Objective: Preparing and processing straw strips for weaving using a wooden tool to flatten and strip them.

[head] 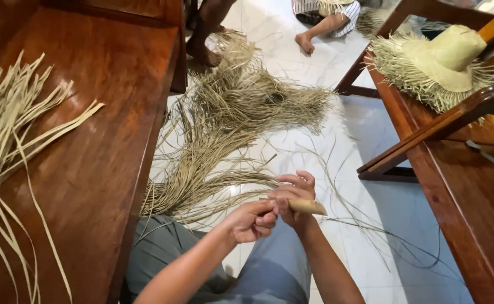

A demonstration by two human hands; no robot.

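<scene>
Left hand (251,220): I see the forearm rising from the lower edge toward the middle of the frame, fingers curled narrow, fingertips pinched against the near end of a small tan wooden tool (306,206).

Right hand (293,197): forearm comes up from the bottom right, wrist bent inward; fingers closed around the tool, index and middle fingers arched above it, touching the left fingertips.

Tool: held between both hands above my lap, over the white tiled floor (382,214). Its long axis lies nearly level, the free end pointing right and slightly down. I cannot tell whether a strand runs through the grip.

Straw bundle (230,129): long pale strips fanned over the floor, running from my knees away toward the top of the frame.

Cut strips (10,141): lying on the dark wooden bench (106,112) at left, long axes running top to bottom.

Unfinished straw hat (438,62): crown up, fringe loose, on the wooden chair (461,186) at right.

Other people's bare feet (204,53) rest at the far end of the bundle.

No packages, labels or signs to list.
</scene>
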